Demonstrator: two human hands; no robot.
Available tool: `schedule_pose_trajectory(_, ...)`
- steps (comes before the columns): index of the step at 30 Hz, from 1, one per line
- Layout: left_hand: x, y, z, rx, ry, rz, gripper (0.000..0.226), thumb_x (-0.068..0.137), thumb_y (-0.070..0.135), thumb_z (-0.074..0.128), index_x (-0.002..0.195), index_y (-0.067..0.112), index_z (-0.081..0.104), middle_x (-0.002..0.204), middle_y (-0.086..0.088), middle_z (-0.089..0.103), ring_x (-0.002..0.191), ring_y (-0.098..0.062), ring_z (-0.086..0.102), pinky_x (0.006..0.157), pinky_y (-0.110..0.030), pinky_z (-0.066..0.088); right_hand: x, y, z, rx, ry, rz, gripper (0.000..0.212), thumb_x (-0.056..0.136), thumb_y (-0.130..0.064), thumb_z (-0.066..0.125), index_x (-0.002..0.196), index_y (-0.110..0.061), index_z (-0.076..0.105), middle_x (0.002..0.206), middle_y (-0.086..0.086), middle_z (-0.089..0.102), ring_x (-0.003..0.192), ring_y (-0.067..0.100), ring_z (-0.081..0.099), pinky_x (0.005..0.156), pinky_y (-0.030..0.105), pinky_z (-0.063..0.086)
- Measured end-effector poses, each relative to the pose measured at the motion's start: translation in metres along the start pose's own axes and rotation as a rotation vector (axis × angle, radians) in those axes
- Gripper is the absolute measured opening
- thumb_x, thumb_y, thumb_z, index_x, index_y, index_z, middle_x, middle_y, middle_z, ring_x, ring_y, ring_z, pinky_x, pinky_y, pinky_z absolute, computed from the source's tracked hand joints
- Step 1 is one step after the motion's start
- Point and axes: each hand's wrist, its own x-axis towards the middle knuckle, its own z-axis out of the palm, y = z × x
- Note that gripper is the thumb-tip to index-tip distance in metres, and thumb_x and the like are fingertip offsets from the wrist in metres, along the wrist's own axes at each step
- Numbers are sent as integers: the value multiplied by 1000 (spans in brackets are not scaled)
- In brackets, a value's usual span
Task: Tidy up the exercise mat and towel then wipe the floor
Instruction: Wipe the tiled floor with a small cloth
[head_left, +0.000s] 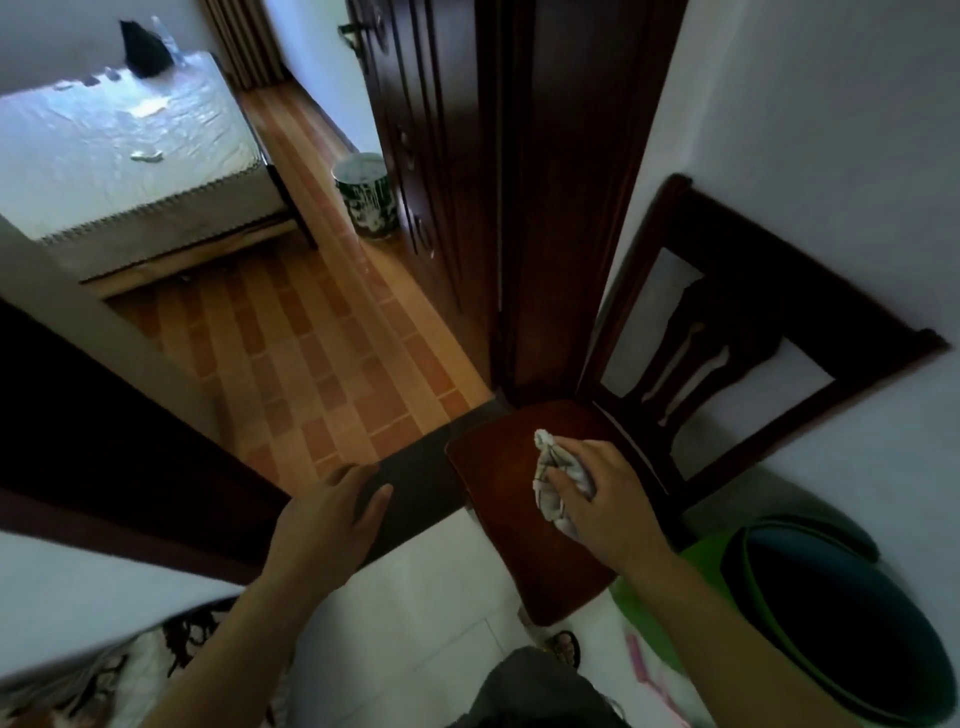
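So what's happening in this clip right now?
A person stands beside a dark wooden chair. Their right hand grips a crumpled whitish cloth over the chair's seat; whether it touches the seat is unclear. The left hand hangs open above the dark threshold strip, holding nothing. The orange-brown tiled floor lies ahead.

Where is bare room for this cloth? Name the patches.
Free: dark red wooden chair seat under the right hand gripping the crumpled pale cloth; white floor tiles left of the seat. Crowded: green and blue round tubs on its right.
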Motion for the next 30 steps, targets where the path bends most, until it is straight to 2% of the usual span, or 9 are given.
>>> schedule_pose_trajectory(3, 45, 29, -6, 11, -12, 47, 45, 95, 46, 35, 135, 27, 42, 137, 4, 46, 114, -17, 52, 91, -30, 43, 39, 13, -14, -8, 33, 11, 32, 90, -34, 56, 122, -33, 55, 115, -10, 51, 108, 7, 50, 87, 17, 42)
schedule_pose_trajectory(6, 83, 47, -8, 18, -33, 94, 47, 94, 49, 33, 136, 28, 40, 139, 4, 46, 117, -18, 51, 97, -38, 44, 66, 30, -27, -39, 46, 60, 31, 91, -32, 56, 122, -29, 57, 116, -9, 52, 106, 7, 51, 81, 10, 38)
schedule_pose_trajectory(9, 119, 59, -7, 36, -103, 157, 49, 93, 50, 32, 137, 29, 38, 142, 4, 42, 120, -18, 48, 99, -44, 42, 83, 41, -35, -45, 82, 120, 31, 92, -32, 54, 123, -29, 57, 116, -9, 51, 105, 5, 51, 77, 8, 37)
schedule_pose_trajectory(14, 193, 90, 1, 79, -219, 325, 47, 95, 47, 33, 138, 28, 36, 142, 5, 40, 120, -16, 46, 100, -35, 39, 99, 55, -46, -90, 187, 241, 32, 92, -32, 54, 124, -30, 55, 113, -12, 51, 98, -5, 48, 77, 0, 34)
schedule_pose_trajectory(17, 241, 113, 12, 66, -325, 474, 49, 95, 49, 30, 139, 27, 36, 142, 3, 40, 122, -16, 46, 101, -36, 40, 99, 66, -53, -117, 278, 364, 30, 92, -38, 51, 121, -36, 54, 110, -13, 52, 97, -2, 50, 78, 5, 38)
schedule_pose_trajectory(20, 278, 138, 18, 71, -382, 640, 50, 95, 51, 30, 138, 28, 37, 143, 5, 41, 126, -14, 43, 104, -36, 37, 91, 72, -51, -70, 399, 500, 22, 90, -46, 46, 109, -41, 55, 103, -9, 57, 91, 8, 59, 76, 23, 51)
schedule_pose_trajectory(23, 312, 155, 21, 61, -433, 760, 49, 94, 50, 33, 138, 26, 38, 143, 6, 41, 126, -10, 43, 103, -35, 39, 84, 60, -38, -77, 532, 610, 22, 90, -39, 51, 111, -41, 54, 107, -10, 53, 89, 4, 56, 72, 18, 49)
schedule_pose_trajectory(27, 342, 170, 26, 91, -499, 875, 48, 95, 48, 35, 138, 28, 37, 145, 7, 37, 125, -10, 45, 101, -36, 42, 91, 56, -4, -59, 597, 709, 28, 90, -39, 52, 118, -43, 52, 108, -12, 49, 95, 10, 54, 78, 26, 48)
schedule_pose_trajectory(30, 352, 179, 29, 190, -502, 985, 49, 95, 48, 34, 140, 28, 35, 147, 7, 35, 131, -9, 37, 106, -36, 37, 108, 58, 14, -41, 648, 764, 30, 91, -33, 53, 121, -37, 54, 111, -12, 48, 98, 11, 52, 77, 18, 41)
